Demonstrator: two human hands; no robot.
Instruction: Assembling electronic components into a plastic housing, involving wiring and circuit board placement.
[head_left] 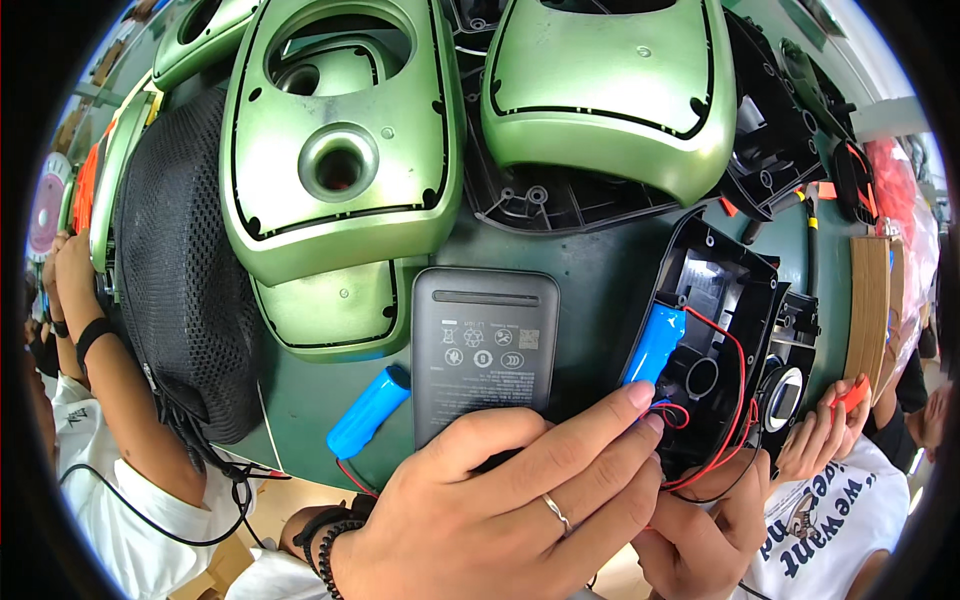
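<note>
My left hand (530,500), with a ring and a beaded bracelet, reaches across from the lower left. Its fingertips close on the lower end of a blue cylindrical battery (658,340); the thumb is hidden underneath. That battery lies along the left wall of an open black plastic housing (765,290), with red and black wires (742,370) looping inside. At the housing's lower edge my right hand (700,530) curls its fingers around the edge, partly covered by the left. Under my left hand's curled fingers is the lower part of a dark grey power bank (485,390).
Another blue battery (368,412) with a red wire lies left of the power bank. Green shells (340,220) and a green cover (610,110) fill the back. A black mesh bag (185,270) stands left. At right, a co-worker's hand (825,435) holds something orange near cardboard (868,310).
</note>
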